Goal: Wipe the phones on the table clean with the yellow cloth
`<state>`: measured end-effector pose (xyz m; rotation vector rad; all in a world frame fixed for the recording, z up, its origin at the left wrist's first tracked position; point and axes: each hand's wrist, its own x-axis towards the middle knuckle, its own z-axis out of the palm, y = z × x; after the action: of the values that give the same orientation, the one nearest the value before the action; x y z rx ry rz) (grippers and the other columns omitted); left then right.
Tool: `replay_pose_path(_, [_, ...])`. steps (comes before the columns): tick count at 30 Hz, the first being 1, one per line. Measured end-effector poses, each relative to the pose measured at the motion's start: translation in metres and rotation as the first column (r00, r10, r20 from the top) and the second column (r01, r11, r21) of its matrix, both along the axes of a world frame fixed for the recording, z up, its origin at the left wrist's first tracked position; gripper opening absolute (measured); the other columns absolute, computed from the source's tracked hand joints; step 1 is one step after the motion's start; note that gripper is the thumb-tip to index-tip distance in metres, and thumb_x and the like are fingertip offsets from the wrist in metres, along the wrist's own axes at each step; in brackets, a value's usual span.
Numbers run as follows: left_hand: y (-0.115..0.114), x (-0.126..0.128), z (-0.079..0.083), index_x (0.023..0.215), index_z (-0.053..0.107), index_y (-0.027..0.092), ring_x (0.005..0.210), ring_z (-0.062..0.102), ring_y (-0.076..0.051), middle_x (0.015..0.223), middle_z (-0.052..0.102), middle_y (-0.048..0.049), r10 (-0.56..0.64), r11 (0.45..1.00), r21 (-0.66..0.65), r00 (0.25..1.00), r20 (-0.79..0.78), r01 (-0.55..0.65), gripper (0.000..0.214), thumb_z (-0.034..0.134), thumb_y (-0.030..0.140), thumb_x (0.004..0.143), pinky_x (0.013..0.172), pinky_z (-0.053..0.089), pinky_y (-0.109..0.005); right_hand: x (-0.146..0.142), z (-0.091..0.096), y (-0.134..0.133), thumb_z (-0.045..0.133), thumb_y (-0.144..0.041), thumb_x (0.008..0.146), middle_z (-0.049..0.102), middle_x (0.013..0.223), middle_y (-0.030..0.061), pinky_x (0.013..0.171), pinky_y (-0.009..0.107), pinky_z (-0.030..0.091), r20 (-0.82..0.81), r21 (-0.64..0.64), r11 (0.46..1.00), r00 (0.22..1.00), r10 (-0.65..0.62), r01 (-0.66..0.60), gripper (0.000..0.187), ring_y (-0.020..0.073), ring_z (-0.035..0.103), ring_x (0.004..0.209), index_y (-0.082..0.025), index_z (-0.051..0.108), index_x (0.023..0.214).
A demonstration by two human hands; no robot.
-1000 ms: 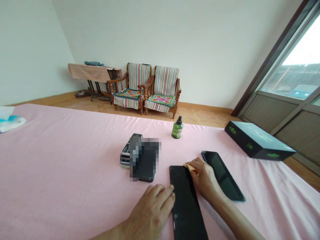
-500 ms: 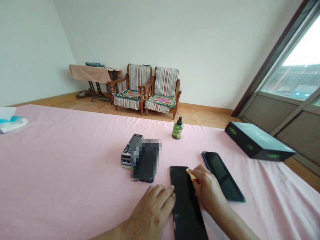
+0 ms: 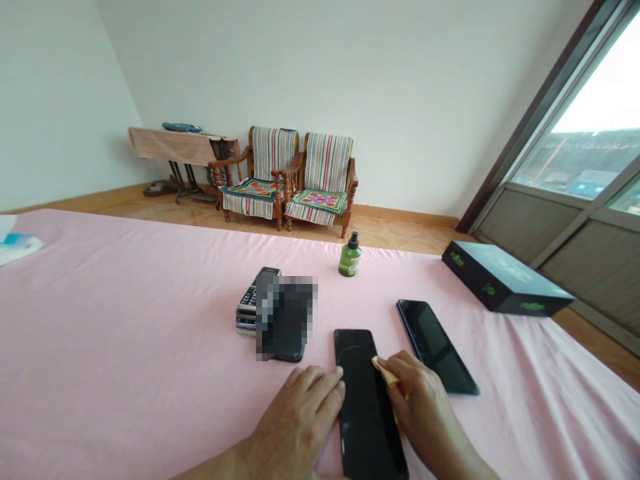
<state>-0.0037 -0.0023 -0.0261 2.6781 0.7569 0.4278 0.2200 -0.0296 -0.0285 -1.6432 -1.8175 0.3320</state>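
Observation:
A black smartphone lies screen up on the pink cloth in front of me, with faint smudges on its glass. My left hand is curled along its left edge, fingertips pressed to the rim. On the opposite side, my right hand pinches a folded yellow cloth and presses it on the screen near the right edge. A second dark smartphone rests just beyond my right hand. Left of centre stands a stack of phones with a keypad phone on top, and a partly blurred dark phone leans beside it.
A green bottle with a black spray top stands near the far edge of the pink cloth. To the right sits a black box with green lettering. A tissue pack lies far left; two wooden armchairs stand beyond.
My right hand has drawn the yellow cloth a little way toward me along the screen. My left hand stays at the smartphone's edge. The whole view has shifted slightly.

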Motion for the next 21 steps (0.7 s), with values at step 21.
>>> replay_pose_path(21, [-0.002, 0.002, 0.009, 0.129, 0.055, 0.010, 0.115, 0.055, -0.034, 0.134, 0.056, -0.0180, 0.008, 0.997, 0.071, 0.999, -0.037, -0.005, 0.086, 0.054, 0.078, 0.075, 0.100, 0.043, -0.049, 0.006, -0.011, -0.044, 0.043, 0.000, 0.069, 0.066, 0.077, 0.0106, 0.054, 0.024, 0.052, 0.146, -0.030, 0.995, 0.985, 0.094, -0.090, 0.045, 0.0209, 0.066, 0.071, -0.015, 0.071, 0.100])
